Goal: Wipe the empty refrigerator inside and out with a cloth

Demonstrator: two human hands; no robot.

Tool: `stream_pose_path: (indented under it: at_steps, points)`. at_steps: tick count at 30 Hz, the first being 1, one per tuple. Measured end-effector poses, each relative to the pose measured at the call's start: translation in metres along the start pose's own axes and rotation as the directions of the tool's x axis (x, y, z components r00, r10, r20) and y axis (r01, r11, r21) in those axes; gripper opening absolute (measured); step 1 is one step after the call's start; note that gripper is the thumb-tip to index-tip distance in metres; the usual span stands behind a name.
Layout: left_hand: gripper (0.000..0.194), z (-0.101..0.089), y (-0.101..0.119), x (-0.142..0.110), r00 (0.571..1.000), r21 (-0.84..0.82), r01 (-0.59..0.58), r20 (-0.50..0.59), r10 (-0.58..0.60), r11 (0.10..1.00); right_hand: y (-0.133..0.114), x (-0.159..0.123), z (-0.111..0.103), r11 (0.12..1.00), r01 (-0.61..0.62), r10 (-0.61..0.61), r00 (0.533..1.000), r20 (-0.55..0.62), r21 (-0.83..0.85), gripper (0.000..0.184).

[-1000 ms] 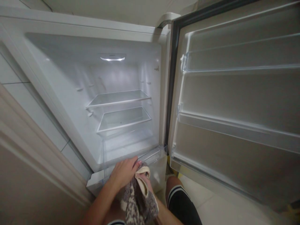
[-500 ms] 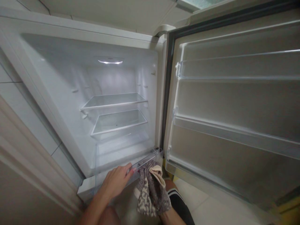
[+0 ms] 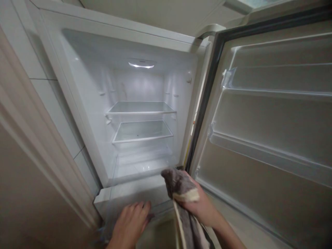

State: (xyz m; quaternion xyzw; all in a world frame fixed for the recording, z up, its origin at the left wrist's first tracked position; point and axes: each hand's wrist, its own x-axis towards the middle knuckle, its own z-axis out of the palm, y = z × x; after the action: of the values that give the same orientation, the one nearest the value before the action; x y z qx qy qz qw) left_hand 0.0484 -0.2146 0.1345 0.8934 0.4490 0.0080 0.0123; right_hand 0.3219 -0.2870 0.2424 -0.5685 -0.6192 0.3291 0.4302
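My left hand (image 3: pixel 133 221) is low in the view, its fingers closed over the front rim of a clear plastic drawer (image 3: pixel 164 206). The drawer is pulled out from the bottom of an open refrigerator (image 3: pixel 103 86). In my right hand (image 3: pixel 203 207) is a bunched grey towel (image 3: pixel 178 183) with a pale edge. One end sticks up above the fingers, and the rest hangs down past the lower edge of the view. The towel is raised over the drawer's right side.
Two glass shelves (image 3: pixel 141 108) sit inside the refrigerator under a lit lamp (image 3: pixel 141 64). The open door (image 3: pixel 259 114), with clear racks (image 3: pixel 259 147), stands close on the right. A tiled wall (image 3: pixel 49 103) and a pale frame (image 3: pixel 33 138) bound the left.
The drawer has come further out toward me with my left hand on it. My right hand has raised the towel up and to the right. The view has shifted left.
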Motion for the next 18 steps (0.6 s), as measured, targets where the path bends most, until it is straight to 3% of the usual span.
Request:
stream_pose_path:
  at_steps: [2,4,6,9,13,18]
  points:
    - [0.047,0.018,0.004,-0.007,0.999,-0.019,-0.028,-0.037,0.027,0.999,-0.009,0.052,0.008,0.96,0.091,-0.071,0.994,0.084,-0.266,0.075]
    - [0.046,0.027,0.008,-0.011,0.999,-0.037,-0.03,0.031,0.031,0.999,0.002,0.103,0.031,0.818,0.091,0.008,0.986,0.169,-0.568,0.075]
    - [0.048,0.032,0.011,-0.011,0.991,-0.035,-0.029,0.13,0.033,0.999,0.023,0.143,0.06,0.701,0.084,0.091,0.974,0.206,-0.709,0.073]
    - [0.049,0.036,0.012,-0.01,0.975,-0.044,-0.086,0.203,0.093,0.995,0.047,0.183,0.099,0.67,0.107,0.059,0.979,0.196,-0.734,0.075]
    - [0.057,0.03,0.016,-0.011,0.943,-0.051,-0.141,0.299,0.149,0.989,0.039,0.216,0.146,0.665,0.202,-0.056,0.973,0.222,-0.719,0.07]
    - [0.061,0.001,0.019,-0.01,0.928,-0.075,-0.103,0.352,0.123,0.992,0.021,0.23,0.196,0.647,0.44,-0.165,0.878,0.449,-0.623,0.071]
